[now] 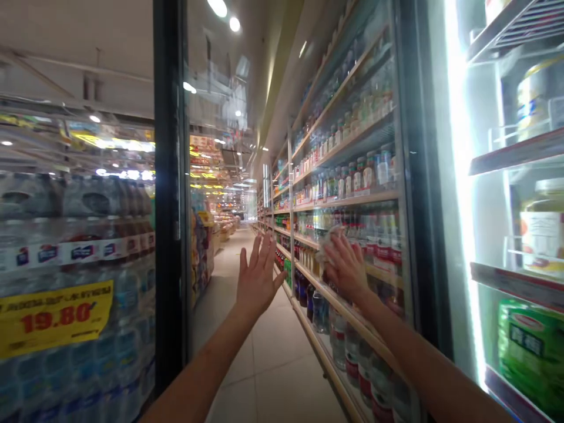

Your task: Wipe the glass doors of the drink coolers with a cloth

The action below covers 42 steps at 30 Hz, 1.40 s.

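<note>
My left hand [258,279] is raised with its fingers spread, palm flat toward a glass cooler door [220,147] in front of me. My right hand [348,270] presses a crumpled white cloth [328,241] against the same glass, fingers curled over it. The door has a black frame [170,205] on its left edge and another black upright [418,205] on its right. Both forearms reach forward from the bottom of the view.
Stacked water bottles with a yellow 19.80 price tag [55,317] stand at the left. Through the glass, a tiled aisle [273,352] runs past long drink shelves [348,200]. At the right, lit cooler shelves [520,153] hold jars and green packs [529,346].
</note>
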Each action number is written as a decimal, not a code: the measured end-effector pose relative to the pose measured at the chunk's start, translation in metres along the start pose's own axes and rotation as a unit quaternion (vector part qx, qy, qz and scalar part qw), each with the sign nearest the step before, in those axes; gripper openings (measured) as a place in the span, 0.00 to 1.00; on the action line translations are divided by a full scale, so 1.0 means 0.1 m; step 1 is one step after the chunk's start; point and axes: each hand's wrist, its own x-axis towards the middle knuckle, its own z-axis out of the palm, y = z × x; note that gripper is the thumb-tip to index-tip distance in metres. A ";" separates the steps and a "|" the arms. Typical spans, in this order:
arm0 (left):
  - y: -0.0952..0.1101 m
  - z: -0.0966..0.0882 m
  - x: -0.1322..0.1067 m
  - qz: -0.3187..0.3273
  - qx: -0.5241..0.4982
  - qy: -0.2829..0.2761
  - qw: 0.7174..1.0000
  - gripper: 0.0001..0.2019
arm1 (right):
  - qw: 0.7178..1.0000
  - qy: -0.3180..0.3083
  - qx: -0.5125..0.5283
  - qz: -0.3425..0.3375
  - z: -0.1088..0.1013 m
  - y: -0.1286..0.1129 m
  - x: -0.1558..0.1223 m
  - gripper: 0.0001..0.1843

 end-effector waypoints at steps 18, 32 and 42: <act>0.25 0.03 -0.57 -0.037 0.012 -0.044 0.998 0.29 | 0.958 0.082 -0.083 0.261 -0.20 0.29 -0.75 0.27; 0.30 0.08 -0.79 -0.039 0.017 -0.032 0.999 0.27 | 0.981 0.020 -0.062 0.185 -0.19 -0.09 -1.17 0.31; 0.29 0.08 -0.88 -0.019 0.012 -0.004 1.000 0.25 | 0.953 0.034 -0.112 0.280 -0.30 0.18 -1.34 0.29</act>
